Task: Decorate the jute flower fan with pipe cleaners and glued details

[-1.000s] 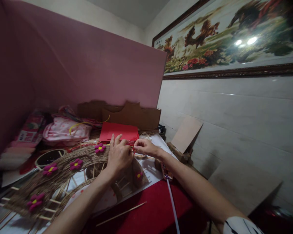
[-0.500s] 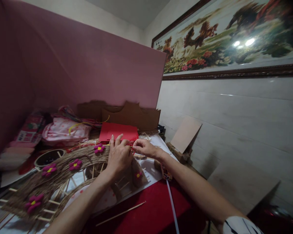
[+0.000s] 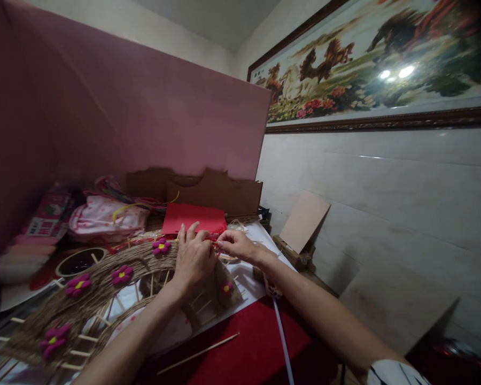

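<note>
My left hand (image 3: 193, 258) rests on the upper part of a curved panel of brown twine (image 3: 144, 251) wound over thin wooden sticks. Two of its fingers are raised, while the others bend down toward my right hand, their tips hidden. My right hand (image 3: 237, 246) has thumb and forefinger pinched on a small red strand (image 3: 216, 245) beside the left fingertips. Felt-like purple flowers with yellow centres, one a purple flower (image 3: 122, 275) in the middle, decorate the twine. A smaller reddish flower (image 3: 226, 288) sits at the panel's right end.
Behind my hands lies red paper (image 3: 194, 216), backed by cut cardboard (image 3: 216, 192). A round dark container (image 3: 80, 262) and spotted pink cloth (image 3: 108, 216) are at left. On the red surface (image 3: 244, 353) in front lie a thin stick (image 3: 198, 354) and a pale tube (image 3: 282, 339).
Both hands stay at nearly the same spot, still close together at the red strand. The whole view has shifted slightly.
</note>
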A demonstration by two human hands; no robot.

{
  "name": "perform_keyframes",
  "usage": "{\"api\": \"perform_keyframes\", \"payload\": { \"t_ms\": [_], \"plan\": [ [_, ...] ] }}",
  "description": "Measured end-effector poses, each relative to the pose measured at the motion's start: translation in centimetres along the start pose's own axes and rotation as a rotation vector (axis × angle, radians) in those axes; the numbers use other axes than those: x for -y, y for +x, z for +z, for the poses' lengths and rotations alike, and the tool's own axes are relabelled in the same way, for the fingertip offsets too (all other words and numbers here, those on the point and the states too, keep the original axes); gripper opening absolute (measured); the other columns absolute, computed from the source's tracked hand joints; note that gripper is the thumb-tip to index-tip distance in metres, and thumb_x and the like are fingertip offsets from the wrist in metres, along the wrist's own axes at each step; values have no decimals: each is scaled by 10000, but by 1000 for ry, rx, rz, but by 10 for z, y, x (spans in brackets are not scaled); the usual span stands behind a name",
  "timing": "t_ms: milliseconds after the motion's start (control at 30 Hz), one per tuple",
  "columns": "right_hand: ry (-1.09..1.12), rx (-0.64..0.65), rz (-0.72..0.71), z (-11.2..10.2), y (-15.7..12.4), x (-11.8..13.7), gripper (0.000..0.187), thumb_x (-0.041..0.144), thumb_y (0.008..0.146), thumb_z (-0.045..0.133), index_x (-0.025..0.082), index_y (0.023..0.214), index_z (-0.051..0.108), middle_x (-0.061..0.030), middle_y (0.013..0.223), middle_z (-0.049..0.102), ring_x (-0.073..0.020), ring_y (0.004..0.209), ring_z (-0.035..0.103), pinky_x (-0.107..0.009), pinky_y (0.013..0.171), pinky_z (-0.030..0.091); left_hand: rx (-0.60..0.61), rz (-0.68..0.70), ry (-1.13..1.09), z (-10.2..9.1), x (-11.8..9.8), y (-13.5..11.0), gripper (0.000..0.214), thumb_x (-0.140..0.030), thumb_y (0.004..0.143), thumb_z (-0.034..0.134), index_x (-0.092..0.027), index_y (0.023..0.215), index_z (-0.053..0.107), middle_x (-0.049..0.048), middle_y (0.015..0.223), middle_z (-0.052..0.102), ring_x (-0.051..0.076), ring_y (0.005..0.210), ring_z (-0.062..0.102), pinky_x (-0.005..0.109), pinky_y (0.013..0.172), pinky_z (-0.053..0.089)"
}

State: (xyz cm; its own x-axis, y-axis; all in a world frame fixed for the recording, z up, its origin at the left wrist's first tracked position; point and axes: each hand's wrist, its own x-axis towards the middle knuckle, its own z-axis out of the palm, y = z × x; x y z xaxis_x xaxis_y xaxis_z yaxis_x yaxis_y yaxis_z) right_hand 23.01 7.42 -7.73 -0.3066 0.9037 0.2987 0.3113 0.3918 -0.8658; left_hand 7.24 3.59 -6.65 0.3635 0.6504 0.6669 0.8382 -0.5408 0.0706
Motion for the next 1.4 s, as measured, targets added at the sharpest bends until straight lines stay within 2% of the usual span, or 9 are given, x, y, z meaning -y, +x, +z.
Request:
{"api": "perform_keyframes", "payload": {
  "t_ms": [133,233,433,633,800,967,1100,1400],
  "plan": [
    [26,7,15,-1,-3,-1,175,301,775,534,143,708,567,37,538,499,-71,470,412,-184,438,304,-2,12,5,0,1,0,196,-212,763,520,-215,681,698,70,966,673,335,1179,415,589,1025,216],
    [33,15,12,0,-4,-2,199,335,755,567,142,708,573,27,559,521,-72,478,426,-186,438,311,-6,18,-2,0,1,1,200,-213,765,517,-218,677,696,70,956,674,336,1177,417,593,1023,218],
    [-7,-16,-13,3,0,-7,175,300,709,612,139,650,575,24,559,539,-81,509,449,-198,486,339,-24,10,-43,0,0,1,184,-216,758,525,-220,668,686,65,981,673,332,1182,417,583,1035,211],
    [-113,-54,-58,6,0,-5,83,169,710,587,149,633,613,8,601,578,-105,582,493,-213,550,363,-8,12,-33,-1,-1,0,212,-210,778,495,-202,698,691,91,996,668,327,1194,412,577,1044,200],
    [-162,-44,-84,4,-3,-1,83,135,718,579,149,659,636,-1,635,604,-115,611,514,-223,585,377,-9,10,-15,-2,-2,0,209,-210,776,497,-198,693,688,87,998,668,333,1189,421,575,1045,205],
    [-128,-13,-88,0,-1,-6,178,206,805,505,143,725,651,-9,649,611,-108,589,521,-222,574,399,-21,5,-11,-1,-1,0,216,-189,769,496,-215,672,687,68,972,675,326,1176,430,579,1037,221],
    [-66,5,-96,-1,1,-10,125,204,763,551,140,820,642,-14,736,631,-111,649,550,-227,616,433,-20,4,-26,-1,-1,0,214,-198,770,497,-208,701,699,77,980,674,333,1173,430,576,1036,222],
    [-73,28,-112,2,6,-8,54,191,714,590,143,690,596,18,628,569,-98,593,488,-213,575,396,-19,16,16,0,-2,-1,219,-205,782,492,-212,716,700,58,992,674,333,1166,438,559,1034,236]
  ]
}}
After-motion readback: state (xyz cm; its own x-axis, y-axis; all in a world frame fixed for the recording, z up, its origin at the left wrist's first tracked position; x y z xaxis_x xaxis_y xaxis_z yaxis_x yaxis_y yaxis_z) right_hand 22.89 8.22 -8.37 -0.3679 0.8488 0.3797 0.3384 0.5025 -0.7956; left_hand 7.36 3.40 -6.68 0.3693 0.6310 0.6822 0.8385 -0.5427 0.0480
